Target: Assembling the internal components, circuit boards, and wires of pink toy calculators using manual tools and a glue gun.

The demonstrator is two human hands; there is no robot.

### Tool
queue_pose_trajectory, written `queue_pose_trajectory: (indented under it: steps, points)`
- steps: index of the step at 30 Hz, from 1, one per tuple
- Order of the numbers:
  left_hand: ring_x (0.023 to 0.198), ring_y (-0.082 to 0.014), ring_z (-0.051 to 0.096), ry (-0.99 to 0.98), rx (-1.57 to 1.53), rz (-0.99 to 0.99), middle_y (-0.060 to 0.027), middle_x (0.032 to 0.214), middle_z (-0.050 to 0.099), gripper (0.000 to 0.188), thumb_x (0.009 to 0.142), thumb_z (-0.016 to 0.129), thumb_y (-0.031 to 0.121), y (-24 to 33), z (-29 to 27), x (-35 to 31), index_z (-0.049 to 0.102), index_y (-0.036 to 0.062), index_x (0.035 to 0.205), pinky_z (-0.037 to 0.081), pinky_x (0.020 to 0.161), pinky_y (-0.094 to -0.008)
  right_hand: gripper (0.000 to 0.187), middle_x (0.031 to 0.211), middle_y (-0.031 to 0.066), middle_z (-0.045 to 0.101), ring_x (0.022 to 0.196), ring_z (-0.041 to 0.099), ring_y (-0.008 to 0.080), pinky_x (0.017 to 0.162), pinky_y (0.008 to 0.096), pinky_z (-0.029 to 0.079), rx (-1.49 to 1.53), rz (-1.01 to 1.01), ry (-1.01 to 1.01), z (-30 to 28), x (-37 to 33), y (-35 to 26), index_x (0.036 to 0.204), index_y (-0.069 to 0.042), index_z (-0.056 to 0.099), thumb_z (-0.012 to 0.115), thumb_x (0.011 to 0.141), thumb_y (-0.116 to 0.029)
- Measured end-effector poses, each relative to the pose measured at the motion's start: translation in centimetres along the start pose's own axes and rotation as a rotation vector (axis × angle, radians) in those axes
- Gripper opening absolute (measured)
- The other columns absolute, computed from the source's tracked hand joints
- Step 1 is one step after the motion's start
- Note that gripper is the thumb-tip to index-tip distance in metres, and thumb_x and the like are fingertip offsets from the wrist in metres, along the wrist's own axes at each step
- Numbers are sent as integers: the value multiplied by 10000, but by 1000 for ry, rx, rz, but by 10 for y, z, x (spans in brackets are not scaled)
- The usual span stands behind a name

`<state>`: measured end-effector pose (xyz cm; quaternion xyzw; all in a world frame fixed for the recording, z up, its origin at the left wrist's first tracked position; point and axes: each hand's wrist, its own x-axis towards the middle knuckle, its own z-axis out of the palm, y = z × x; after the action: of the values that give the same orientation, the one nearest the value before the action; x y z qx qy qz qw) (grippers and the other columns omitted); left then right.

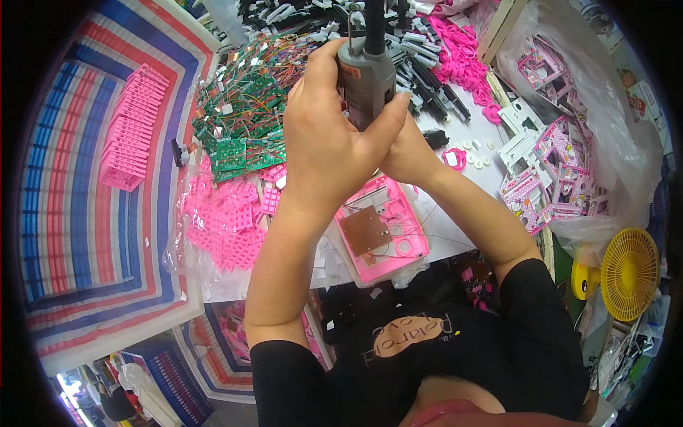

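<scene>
My left hand (pixel 320 142) is wrapped round a grey electric screwdriver (pixel 370 78), its thumb across the tool's near side. A black cable and a metal hanging loop rise from the screwdriver's top. Close against the left hand, partly behind it, is my right hand (pixel 411 153); its fingers are hidden, so its grip does not show. Just below both hands lies a pink plastic housing (pixel 398 267), open side up. A brown circuit board (pixel 364 231) sits in it with thin wires beside it. The screwdriver's tip is hidden by my hands.
Green circuit boards with wires (pixel 245 107) are heaped at the left, above bagged pink keypad pieces (pixel 224 220). Black and grey parts (pixel 427 78) and pink loops (pixel 462 53) lie at the back. Printed pink frames (pixel 562 167) fill a bag at right, near a yellow fan (pixel 629 274).
</scene>
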<state>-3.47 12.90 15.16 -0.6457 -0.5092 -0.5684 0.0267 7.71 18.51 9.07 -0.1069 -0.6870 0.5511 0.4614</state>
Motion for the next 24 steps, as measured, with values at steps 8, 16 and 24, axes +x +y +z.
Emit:
queue_pose_trajectory:
  steps: [8, 16, 24]
  points:
    - [796, -298, 650, -1, -49, 13, -127, 927, 661, 620, 744, 866, 256, -2, 3, 1, 577, -8, 1225, 526, 683, -391, 317, 1002, 54, 684, 937, 635, 121, 807, 316, 526, -34, 76, -19, -5, -1, 4, 1179, 15, 624, 716, 875, 20]
    - [932, -168, 717, -51, 22, -4, -108, 1046, 741, 546, 809, 858, 154, 1, -1, 0, 590, -19, 1253, 549, 893, -319, 321, 995, 58, 689, 928, 647, 131, 802, 324, 532, -75, 83, -8, -6, -3, 6, 1179, 12, 619, 722, 875, 16]
    - [762, -296, 634, 19, -37, 43, -115, 878, 659, 644, 724, 883, 291, -8, 8, 1, 594, -28, 1204, 509, 735, -405, 303, 949, 39, 678, 881, 640, 103, 735, 294, 527, -63, 16, 19, -4, -3, 9, 1164, 18, 623, 733, 883, -9]
